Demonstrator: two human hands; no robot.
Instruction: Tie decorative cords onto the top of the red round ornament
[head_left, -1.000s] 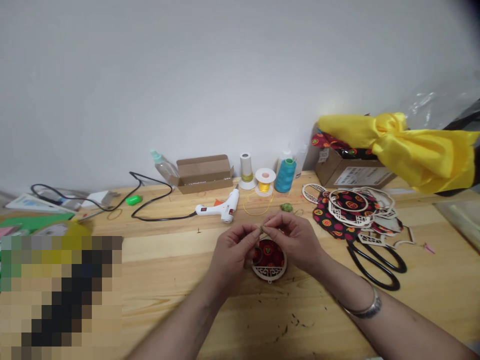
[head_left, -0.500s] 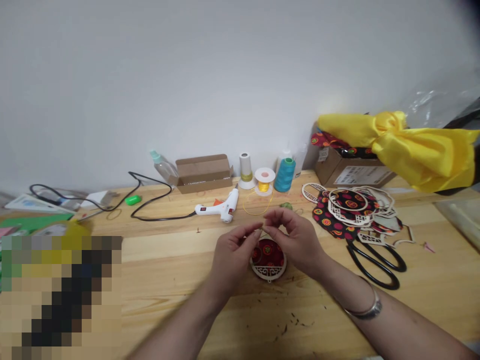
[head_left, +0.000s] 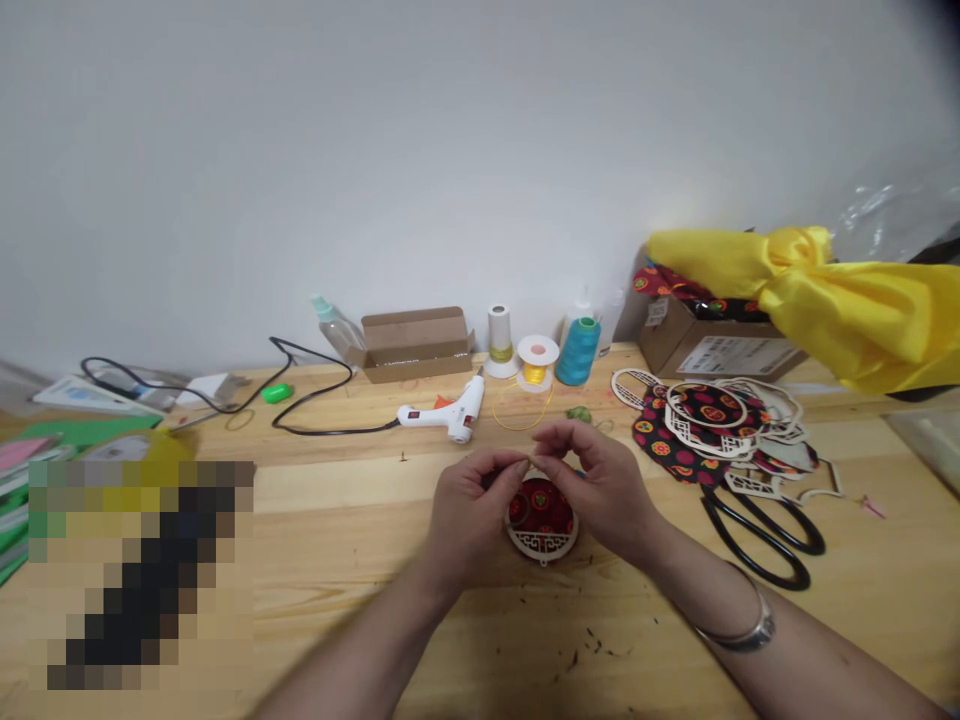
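Relative to the earlier frames, the whole scene sits slightly further right; both hands remain in position. Left hand (head_left: 472, 505) and right hand (head_left: 609, 495) pinch a small piece (head_left: 532, 460), its nature too small to tell, between thumbs and forefingers. The round ornament (head_left: 543, 515) lies on the table (head_left: 360, 590), just below the fingertips. Print on the box (head_left: 664, 340) label (head_left: 739, 355) is illegible.

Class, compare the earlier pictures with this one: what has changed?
Only the view visibly shifted: the scene appears slightly further right. The left hand and right hand stay pinched near the round pale-wood frame with dark-red patterned fabric; the white plastic glue gun stays put.
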